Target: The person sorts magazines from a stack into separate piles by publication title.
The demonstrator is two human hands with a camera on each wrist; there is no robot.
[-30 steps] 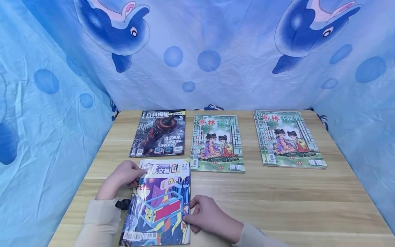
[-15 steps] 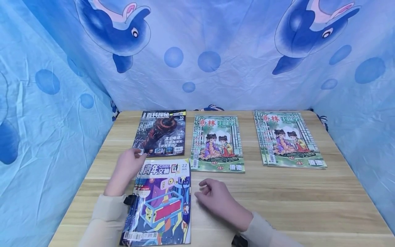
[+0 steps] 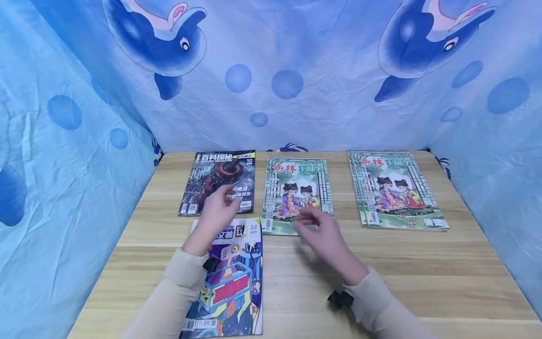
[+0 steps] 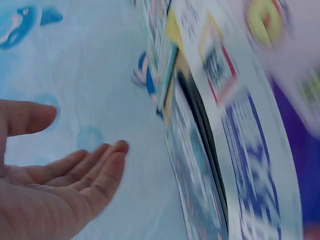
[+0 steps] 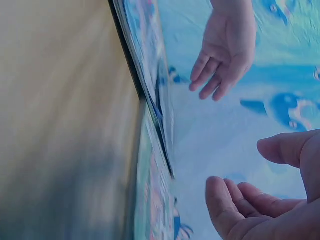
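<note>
My left hand (image 3: 217,212) hovers over the lower edge of a dark magazine (image 3: 203,181) with a red ring on its cover, holding nothing. In the left wrist view that hand (image 4: 65,185) has thumb and fingers apart. My right hand (image 3: 323,235) hangs above the lower edge of the middle green magazine (image 3: 292,188), also holding nothing. The right wrist view shows its thumb and fingers (image 5: 220,197) spread apart. Below the left hand lies a stack of purple magazines (image 3: 237,301), partly covered by the left forearm.
At the back right lies a slightly fanned stack of green magazines (image 3: 398,193). Everything lies on a wooden table (image 3: 402,263). Blue cloth with dolphins (image 3: 271,122) hangs around its back and sides. A dark wrist strap piece (image 3: 340,299) shows by the right sleeve.
Both hands have let go of the purple magazine stack. The left has moved up and right over the dark magazine, the right up and right to the middle green magazine.
</note>
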